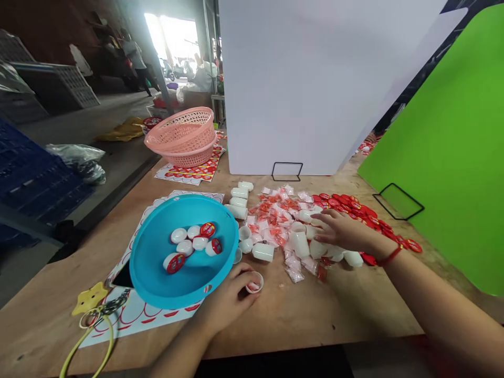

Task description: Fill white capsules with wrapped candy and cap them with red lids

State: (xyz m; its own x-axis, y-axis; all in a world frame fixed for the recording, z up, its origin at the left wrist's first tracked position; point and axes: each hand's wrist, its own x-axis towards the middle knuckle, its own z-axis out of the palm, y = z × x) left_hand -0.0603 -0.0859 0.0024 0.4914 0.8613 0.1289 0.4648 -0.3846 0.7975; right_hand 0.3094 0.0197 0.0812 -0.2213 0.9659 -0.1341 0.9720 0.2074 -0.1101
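My left hand (232, 294) is closed around a small white plastic cup (260, 283), its mouth tilted toward me with something pale pink inside. Stretched out over the pile is my right hand (342, 228), fingers apart, just above several white cups (300, 244); whether the fingertips touch one I cannot tell. Small clear packets with red and pale pink contents (275, 215) lie heaped between the hands. Beyond my right hand spread many round red lids (354, 207). Left of my left hand stands a blue basin (147, 268) holding several white cups with red printed lids (175, 262).
Two stacked pink baskets (181, 147) sit at the back left on printed sheets. An upright white panel (299, 94) and a green panel (449, 157) border the table (291, 325). A yellow star keyring (90, 299) lies front left. Someone stands in the far background.
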